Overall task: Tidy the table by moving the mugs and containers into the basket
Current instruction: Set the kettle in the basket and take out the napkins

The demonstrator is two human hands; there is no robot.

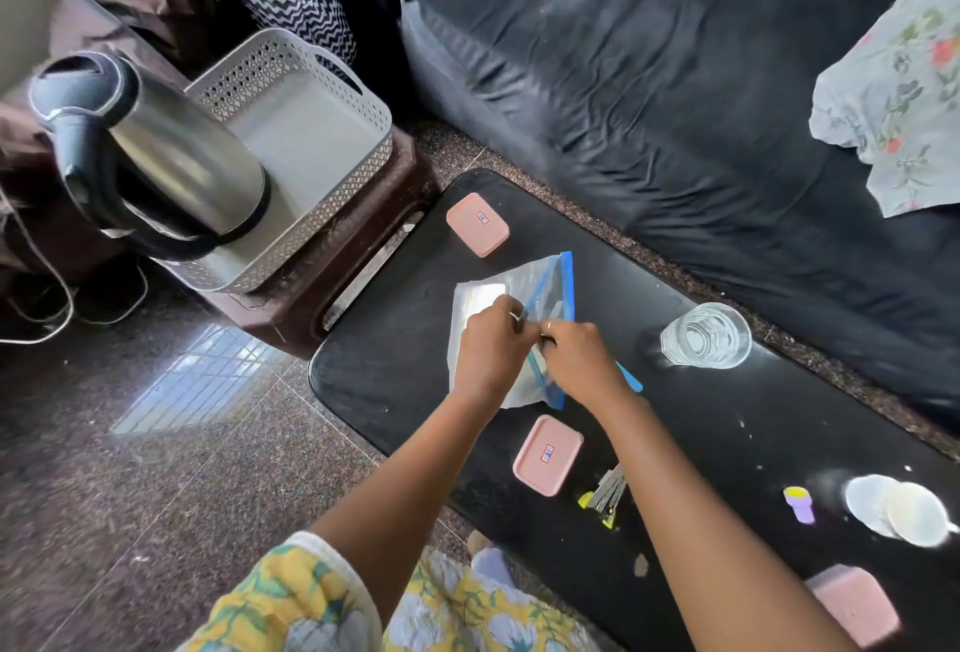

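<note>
While your left hand [491,350] and right hand [579,363] pinch the zip bag [540,287], its blue seal [567,282] runs between your fingertips [513,317].

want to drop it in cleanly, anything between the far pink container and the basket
Nothing visible stands between the far pink container and the basket. The kettle overlaps only the basket's left side.

Short sleeve [291,594], yellow floral print, white cuff; matching garment [467,610] below; ring [514,316] on left hand [491,350].
</note>
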